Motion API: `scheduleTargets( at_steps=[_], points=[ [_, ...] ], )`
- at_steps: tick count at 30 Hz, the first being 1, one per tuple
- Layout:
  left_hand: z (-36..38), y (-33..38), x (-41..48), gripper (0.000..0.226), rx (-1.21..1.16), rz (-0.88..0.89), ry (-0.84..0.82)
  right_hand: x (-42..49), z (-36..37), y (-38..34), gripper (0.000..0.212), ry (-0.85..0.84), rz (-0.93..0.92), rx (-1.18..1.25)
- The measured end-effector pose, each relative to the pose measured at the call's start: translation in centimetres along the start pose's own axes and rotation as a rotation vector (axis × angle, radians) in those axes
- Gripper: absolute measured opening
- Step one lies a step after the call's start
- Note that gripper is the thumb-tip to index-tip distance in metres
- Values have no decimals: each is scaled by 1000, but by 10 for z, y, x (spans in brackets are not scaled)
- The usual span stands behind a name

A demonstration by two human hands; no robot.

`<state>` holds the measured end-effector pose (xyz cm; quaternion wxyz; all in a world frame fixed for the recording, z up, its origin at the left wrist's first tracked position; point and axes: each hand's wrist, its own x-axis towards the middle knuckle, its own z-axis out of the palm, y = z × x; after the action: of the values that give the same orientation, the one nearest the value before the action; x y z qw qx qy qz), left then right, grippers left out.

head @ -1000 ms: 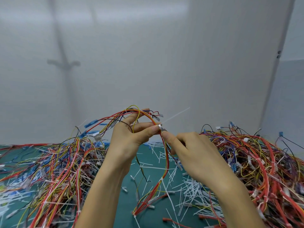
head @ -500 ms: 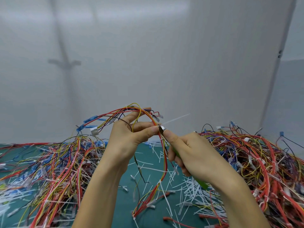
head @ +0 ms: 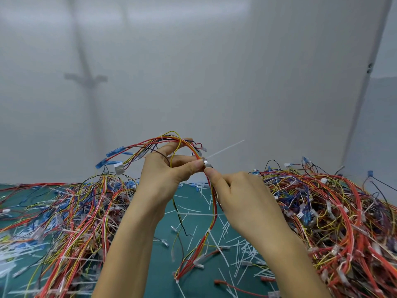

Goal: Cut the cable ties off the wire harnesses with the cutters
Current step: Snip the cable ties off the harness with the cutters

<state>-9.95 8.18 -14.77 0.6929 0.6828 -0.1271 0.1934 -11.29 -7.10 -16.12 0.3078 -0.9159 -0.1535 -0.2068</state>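
thumb and forefinger of the left hand [head: 169,175] are pinched on the wire harness [head: 211,224] near the top of its loop, with the other fingers curled behind the strands. the right hand [head: 242,198] is closed round the cutters [head: 208,165], of which only the small metal head is seen, set against the harness just beside the left thumb tip; whether the blades are closed cannot be told. the cable tie [head: 225,149] is wrapped on the harness at that same spot, and its thin white tail is pointed up and away past the right thumb. from the pinch the red, orange and yellow strands are draped down between the two forearms to the table [head: 159,282], and a second tie [head: 208,232] is seen on them lower down.

compared with half a second ago, the green handle that showed under the right hand is now hidden, and the right thumb has been brought slightly closer to the left thumb. the left hand's grip and the slant of the tail are unchanged.

blue connectors [head: 116,150] are hung from the loop beyond the left hand. cut ties [head: 242,252] are scattered on the green surface beneath the hands. a left heap [head: 75,211] of tangled harnesses is spread outside the left forearm, and a taller right heap [head: 333,211] outside the right forearm. a pale wall [head: 193,82] is seen beyond both.
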Motion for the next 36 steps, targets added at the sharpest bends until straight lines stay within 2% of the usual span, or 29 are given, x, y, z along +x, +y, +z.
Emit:
scheduleTargets(
  at_steps=[5, 12, 19, 21, 25, 28, 31, 34, 36],
  points=[
    [1, -1, 2, 36, -9, -7, -15, -2, 0, -1, 63, 15, 22, 11],
    [4, -3, 2, 32, -12, 17, -18, -1, 1, 2, 74, -27, 25, -12],
    [0, -2, 1, 32, 13, 18, -23, -2, 0, 0, 69, -46, 0, 9],
    [0, -2, 2, 35, 15, 14, -21, 0, 0, 0, 70, -60, 12, 12],
    [1, -2, 1, 56, 16, -17, -35, 0, 1, 4, 72, -62, 39, 34],
    [2, -2, 2, 50, 4, -24, -39, 0, -1, 5, 77, -48, 58, 57],
    [-1, -1, 1, 41, -5, -39, -74, 2, -2, 4, 85, 9, 70, 137],
    [-4, 0, 0, 46, -18, -82, -106, 6, -4, 7, 84, 87, 124, 347],
    [-7, 1, 0, 51, -13, -103, -99, 8, -8, 12, 85, 57, 151, 508]
  ],
)
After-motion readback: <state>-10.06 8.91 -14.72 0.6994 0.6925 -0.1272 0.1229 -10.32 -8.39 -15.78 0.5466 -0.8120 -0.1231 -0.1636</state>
